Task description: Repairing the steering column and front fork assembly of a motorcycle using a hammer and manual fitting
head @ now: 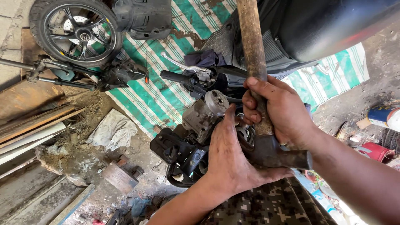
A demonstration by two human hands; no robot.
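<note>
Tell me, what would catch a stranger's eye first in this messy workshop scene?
Most striking is the hammer in the middle: the right hand grips its rusty wooden handle near the dark metal head, handle pointing up. Beside it the left hand rests on a grey metal scooter part with black handlebar pieces around it. At top left a black wheel lies on a green-and-white striped sheet.

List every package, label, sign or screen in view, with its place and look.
Cylindrical can with blue and white label: lying on the dirt at the right edge, beside the green-and-white striped sheet.
Red plastic container: on the ground below the can, partly hidden.
No signs or screens show.
</note>
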